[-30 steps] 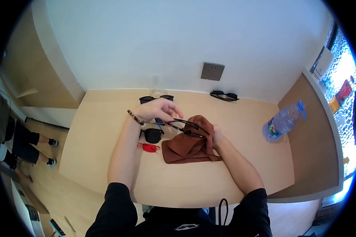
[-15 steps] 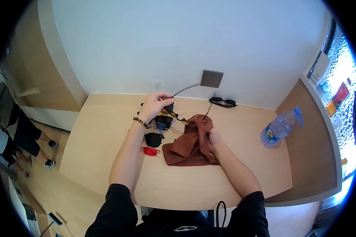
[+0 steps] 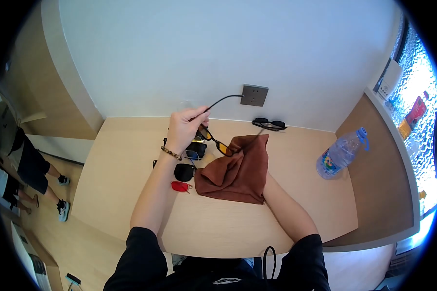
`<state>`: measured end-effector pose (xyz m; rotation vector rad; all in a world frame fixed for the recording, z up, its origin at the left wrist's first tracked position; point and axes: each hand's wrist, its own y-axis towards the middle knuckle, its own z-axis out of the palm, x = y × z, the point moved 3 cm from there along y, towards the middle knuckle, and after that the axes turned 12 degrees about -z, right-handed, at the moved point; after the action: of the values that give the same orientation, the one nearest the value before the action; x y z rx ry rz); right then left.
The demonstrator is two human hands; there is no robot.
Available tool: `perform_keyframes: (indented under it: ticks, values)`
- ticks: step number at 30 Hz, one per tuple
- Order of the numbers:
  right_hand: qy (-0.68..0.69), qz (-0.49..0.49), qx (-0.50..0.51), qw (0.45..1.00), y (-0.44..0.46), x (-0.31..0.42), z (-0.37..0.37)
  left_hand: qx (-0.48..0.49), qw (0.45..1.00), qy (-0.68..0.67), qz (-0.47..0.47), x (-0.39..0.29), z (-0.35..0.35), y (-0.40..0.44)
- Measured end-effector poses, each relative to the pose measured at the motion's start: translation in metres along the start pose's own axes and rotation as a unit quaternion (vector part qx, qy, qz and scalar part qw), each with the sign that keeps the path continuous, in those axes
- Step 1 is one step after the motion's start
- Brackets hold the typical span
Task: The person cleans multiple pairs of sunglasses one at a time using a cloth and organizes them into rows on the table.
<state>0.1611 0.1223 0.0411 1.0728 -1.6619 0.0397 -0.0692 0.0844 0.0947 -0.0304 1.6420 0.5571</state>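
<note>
Dark-framed glasses with amber lenses [image 3: 223, 148] are held up over the desk, both temples unfolded. My left hand [image 3: 185, 127] pinches them at their left end. A brown cloth [image 3: 240, 169] drapes over my right hand, whose fingers it hides, and touches the right end of the glasses. Only the wrist and forearm show below the cloth. Left of the cloth lie black sunglasses [image 3: 184, 172] and small red-lensed glasses [image 3: 181, 186]. More eyewear lies partly hidden behind my left hand.
Folded black sunglasses [image 3: 269, 124] lie at the desk's back edge by the wall. A clear bottle with a blue cap [image 3: 341, 154] stands at the right, near the side panel [image 3: 383, 179]. People's legs [image 3: 36, 167] show on the floor at far left.
The glasses have turned, so their amber lenses now face me, with one temple pointing up and right. The cloth has spread over my right hand, which showed beside it before.
</note>
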Motion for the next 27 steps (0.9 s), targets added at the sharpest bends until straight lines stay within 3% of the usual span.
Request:
perform_keyframes:
  ticks: [1, 2, 3, 5, 6, 8, 10, 12, 14, 15, 16, 17, 18, 24, 27]
  values:
    - [0.348, 0.001, -0.009, 0.937, 0.001, 0.001, 0.007, 0.001, 1.0, 0.0, -0.002, -0.004, 0.004, -0.002]
    - [0.653, 0.001, -0.018, 0.757, 0.002, 0.005, 0.011, 0.033, 0.999, -0.021, -0.036, -0.006, 0.01, -0.005]
    - [0.654, 0.001, -0.018, 0.757, 0.003, 0.005, 0.009, 0.064, 0.995, -0.041, -0.07, -0.007, 0.013, -0.006]
    - [0.434, 0.007, -0.025, 0.9, 0.003, 0.004, 0.004, 0.096, 0.99, -0.06, -0.081, -0.011, 0.015, -0.009]
    - [0.434, 0.007, -0.025, 0.9, 0.0, -0.008, 0.011, 0.129, 0.984, -0.079, -0.092, -0.012, 0.018, -0.01]
    - [0.444, 0.172, -0.241, 0.846, -0.014, -0.053, 0.024, 0.138, 0.983, -0.058, -0.103, -0.02, 0.02, -0.014]
    - [0.489, 0.157, -0.203, 0.833, -0.012, -0.038, 0.023, 0.148, 0.982, -0.036, -0.114, -0.017, 0.025, -0.015]
    - [0.574, 0.126, -0.123, 0.8, -0.008, -0.017, 0.022, 0.17, 0.983, 0.07, -0.018, -0.01, 0.039, -0.018]
    - [0.65, 0.095, -0.039, 0.753, -0.005, -0.001, 0.022, 0.16, 0.98, 0.095, -0.067, -0.012, 0.055, -0.03]
    - [0.621, 0.192, -0.077, 0.756, -0.012, -0.009, 0.022, 0.173, 0.977, 0.111, -0.056, -0.006, 0.063, -0.032]
    - [0.62, 0.193, -0.077, 0.757, -0.017, -0.009, 0.02, 0.187, 0.973, 0.128, -0.045, 0.002, 0.068, -0.032]
    - [0.565, 0.216, -0.029, 0.796, -0.023, -0.009, 0.021, 0.171, 0.966, 0.19, 0.024, 0.013, 0.071, -0.032]
    - [0.506, 0.237, 0.019, 0.829, -0.027, -0.011, 0.021, 0.186, 0.967, 0.173, 0.026, 0.013, 0.075, -0.035]
    - [0.481, 0.232, 0.03, 0.845, -0.028, -0.015, 0.022, 0.198, 0.966, 0.161, 0.045, 0.011, 0.078, -0.039]
    - [0.454, 0.206, -0.001, 0.867, -0.024, -0.028, 0.026, 0.19, 0.971, 0.145, -0.005, 0.018, 0.076, -0.036]
